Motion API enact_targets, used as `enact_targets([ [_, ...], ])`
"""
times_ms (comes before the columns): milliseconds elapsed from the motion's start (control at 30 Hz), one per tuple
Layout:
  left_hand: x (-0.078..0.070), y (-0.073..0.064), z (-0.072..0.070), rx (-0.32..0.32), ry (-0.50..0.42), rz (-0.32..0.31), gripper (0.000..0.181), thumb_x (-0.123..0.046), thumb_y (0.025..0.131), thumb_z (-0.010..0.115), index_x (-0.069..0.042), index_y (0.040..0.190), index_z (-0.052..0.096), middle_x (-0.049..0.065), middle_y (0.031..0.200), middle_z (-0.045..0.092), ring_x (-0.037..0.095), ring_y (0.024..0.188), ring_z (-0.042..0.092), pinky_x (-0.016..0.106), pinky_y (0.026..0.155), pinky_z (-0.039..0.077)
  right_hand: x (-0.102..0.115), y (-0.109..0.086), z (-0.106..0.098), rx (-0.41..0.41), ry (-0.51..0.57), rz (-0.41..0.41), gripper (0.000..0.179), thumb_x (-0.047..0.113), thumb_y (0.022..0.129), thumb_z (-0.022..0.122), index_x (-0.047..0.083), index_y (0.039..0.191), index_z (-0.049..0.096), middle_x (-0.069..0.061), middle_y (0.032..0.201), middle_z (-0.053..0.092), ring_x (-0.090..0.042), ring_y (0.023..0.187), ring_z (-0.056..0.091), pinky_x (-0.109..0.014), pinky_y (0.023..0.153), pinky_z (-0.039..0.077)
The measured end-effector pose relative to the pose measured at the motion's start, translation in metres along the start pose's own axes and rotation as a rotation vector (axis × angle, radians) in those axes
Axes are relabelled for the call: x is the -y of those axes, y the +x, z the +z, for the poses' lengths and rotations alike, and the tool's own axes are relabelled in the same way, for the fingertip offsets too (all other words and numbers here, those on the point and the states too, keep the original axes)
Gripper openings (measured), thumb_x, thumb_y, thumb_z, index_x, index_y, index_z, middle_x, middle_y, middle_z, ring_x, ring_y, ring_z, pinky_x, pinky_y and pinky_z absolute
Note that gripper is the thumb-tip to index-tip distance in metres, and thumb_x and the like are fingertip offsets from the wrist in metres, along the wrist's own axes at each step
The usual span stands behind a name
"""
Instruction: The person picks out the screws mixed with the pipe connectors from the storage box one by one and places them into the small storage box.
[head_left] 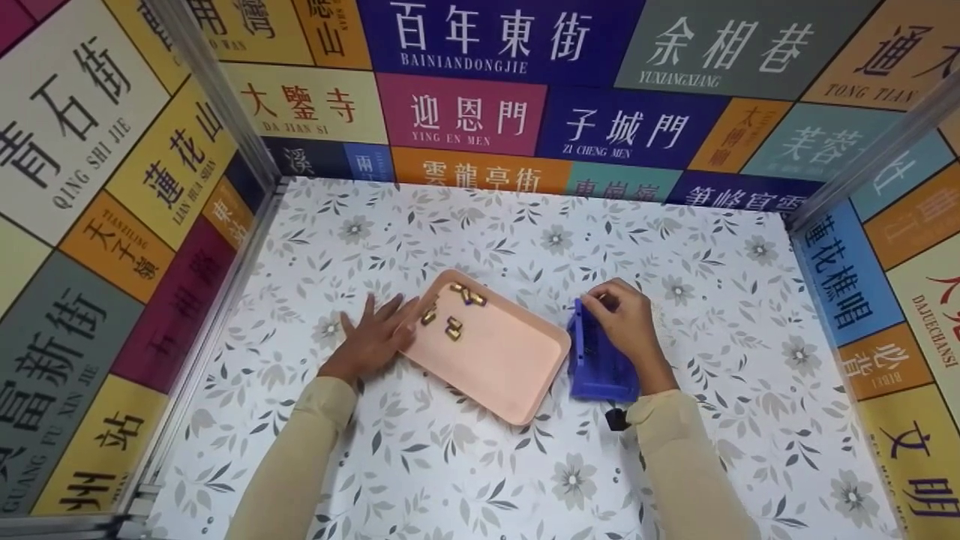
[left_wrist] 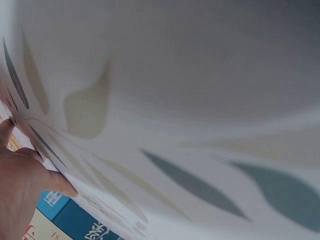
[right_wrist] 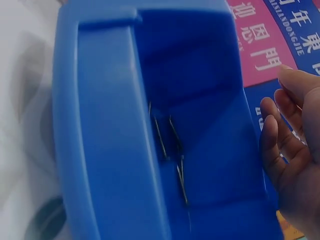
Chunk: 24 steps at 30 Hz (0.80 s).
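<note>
In the head view my left hand [head_left: 373, 337] has its fingers spread, at the left edge of a shallow pink tray [head_left: 517, 356]. Several small gold-and-dark cylindrical pieces [head_left: 454, 328] lie toward the tray's left end. My right hand [head_left: 626, 319] is bent over the far end of a blue plastic bin [head_left: 604, 386], thumb tip close to its upper corner. Whether it pinches the rim or something small is hidden. The right wrist view shows thin metal pieces [right_wrist: 181, 180] inside the bin, with curled fingers [right_wrist: 270, 135] beside its wall.
The tabletop [head_left: 480, 480] has a white cover with a floral print. Panels with Chinese lettering [head_left: 472, 112] stand behind and at both sides, framed by metal posts. The bin stands just right of the tray.
</note>
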<state>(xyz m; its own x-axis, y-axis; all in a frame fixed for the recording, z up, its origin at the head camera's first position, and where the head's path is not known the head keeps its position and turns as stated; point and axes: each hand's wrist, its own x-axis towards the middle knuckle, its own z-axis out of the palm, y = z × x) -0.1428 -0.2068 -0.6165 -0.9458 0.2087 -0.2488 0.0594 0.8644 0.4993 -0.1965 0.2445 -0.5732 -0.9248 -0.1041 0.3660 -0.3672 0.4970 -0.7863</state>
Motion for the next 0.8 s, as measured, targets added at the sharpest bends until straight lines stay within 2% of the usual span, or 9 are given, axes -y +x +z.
enact_targets([
  [200, 0.0, -0.002, 0.0, -0.006, -0.005, 0.003, 0.058, -0.065, 0.106, 0.024, -0.049, 0.161, 0.016, -0.007, 0.173, 0.016, 0.044, 0.158, -0.01, 0.081, 0.11, -0.016, 0.013, 0.009, 0.017, 0.053, 0.008, -0.07, 0.009, 0.017, 0.092, 0.079, 0.011, 0.086, 0.076, -0.002, 0.084, 0.068, -0.009, 0.071, 0.064, -0.014, 0.067, 0.052],
  [300, 0.0, -0.002, -0.001, -0.012, -0.006, 0.016, 0.058, -0.063, 0.106, 0.026, -0.047, 0.161, 0.018, -0.005, 0.172, 0.018, 0.047, 0.157, -0.008, 0.083, 0.109, -0.015, 0.02, 0.015, 0.027, 0.092, 0.007, -0.116, 0.01, 0.019, 0.093, 0.077, 0.011, 0.088, 0.076, -0.003, 0.086, 0.069, -0.015, 0.073, 0.068, -0.026, 0.069, 0.057],
  [433, 0.0, -0.002, -0.001, -0.011, -0.003, 0.016, 0.058, -0.064, 0.106, 0.026, -0.047, 0.161, 0.019, -0.005, 0.172, 0.018, 0.047, 0.157, -0.008, 0.083, 0.109, -0.015, 0.033, 0.025, 0.039, 0.154, 0.003, -0.137, 0.012, 0.022, 0.094, 0.076, 0.01, 0.089, 0.075, -0.005, 0.088, 0.07, -0.02, 0.076, 0.07, -0.041, 0.068, 0.059],
  [667, 0.001, -0.001, 0.001, -0.003, -0.001, 0.001, 0.059, -0.067, 0.105, 0.024, -0.05, 0.16, 0.016, -0.008, 0.172, 0.016, 0.044, 0.158, -0.01, 0.081, 0.11, -0.016, 0.053, 0.037, 0.067, 0.194, 0.028, -0.209, 0.014, 0.025, 0.096, 0.074, 0.012, 0.091, 0.076, -0.003, 0.087, 0.071, -0.016, 0.075, 0.069, -0.032, 0.066, 0.058],
  [800, 0.0, -0.001, 0.0, 0.003, -0.006, -0.012, 0.059, -0.068, 0.104, 0.024, -0.052, 0.16, 0.016, -0.009, 0.172, 0.015, 0.042, 0.158, -0.01, 0.079, 0.111, -0.017, 0.058, 0.04, 0.085, 0.222, 0.041, -0.219, 0.015, 0.027, 0.097, 0.073, 0.013, 0.092, 0.075, -0.002, 0.087, 0.07, -0.015, 0.075, 0.068, -0.029, 0.067, 0.057],
])
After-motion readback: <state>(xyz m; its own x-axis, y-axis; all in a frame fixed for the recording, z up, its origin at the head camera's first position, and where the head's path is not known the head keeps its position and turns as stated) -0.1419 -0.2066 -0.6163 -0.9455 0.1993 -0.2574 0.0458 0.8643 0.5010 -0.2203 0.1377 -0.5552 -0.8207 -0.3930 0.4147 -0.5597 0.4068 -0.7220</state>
